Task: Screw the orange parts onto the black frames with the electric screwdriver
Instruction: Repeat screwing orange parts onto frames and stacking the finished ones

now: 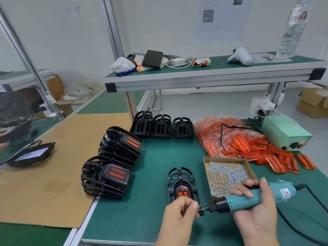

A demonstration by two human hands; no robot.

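Orange translucent plastic parts [276,157] mostly wait right; two black frame stacks [113,166] done; left hand [179,213] pinches a screw at the teal electric screwdriver [248,199], right hand [255,206] gripping it.

Teal electric screwdriver [248,199] lies level beside black frame [181,185] holding orange part [182,193].

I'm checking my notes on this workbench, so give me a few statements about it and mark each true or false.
1. The right hand grips the teal screwdriver. True.
2. The screw box sits left of the frame being worked on. False: it sits to its right.
3. The left hand pinches a screw at the screwdriver's tip. True.
4. The loose orange parts lie on the upper shelf. False: they lie on the green table.
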